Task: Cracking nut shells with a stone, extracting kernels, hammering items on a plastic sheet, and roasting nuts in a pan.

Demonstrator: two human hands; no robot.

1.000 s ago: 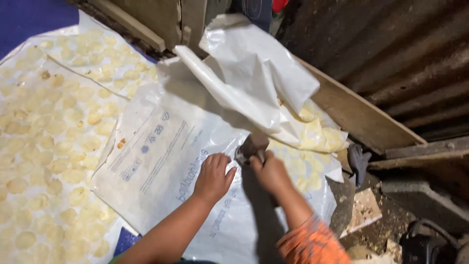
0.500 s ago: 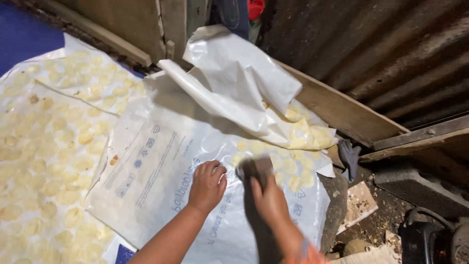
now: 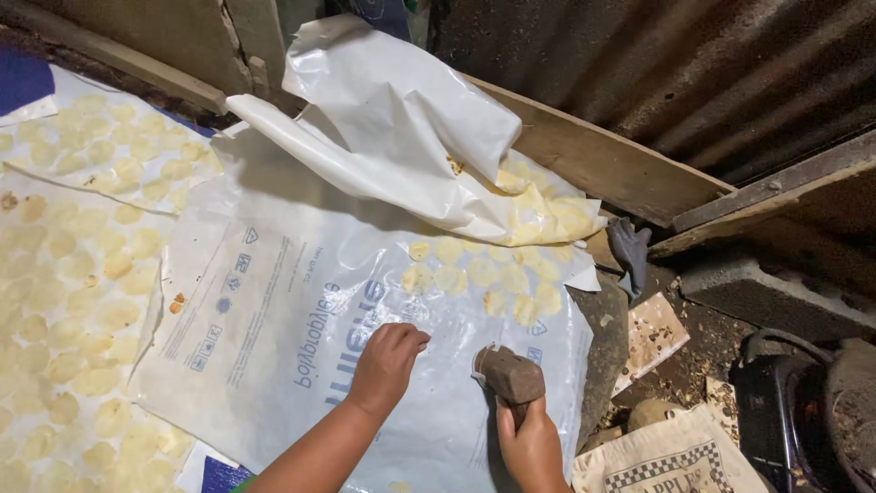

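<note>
Brown and blocky, a wooden stamp point(image 3: 509, 372), probably rigid and fairly heavy, is gripped by its handle in the right hand point(image 3: 531, 447) at 5 o'clock. Thin, slippery plastic sheet point(image 3: 274, 319) is pinned under the left hand's point(image 3: 388, 361) curled fingers.

the printed plastic sheet point(image 3: 274, 310) lay bare left of and above the left hand point(image 3: 388, 361), giving open passage there. beyond the hands, pale round slices point(image 3: 484, 274) dotted the sheet, and a folded-back white sheet point(image 3: 392, 128) rose above them. right of the printed sheet, a wooden plank point(image 3: 602, 164), grey rag point(image 3: 630, 251) and cloth bag point(image 3: 666, 456) crowded the edge.
</note>
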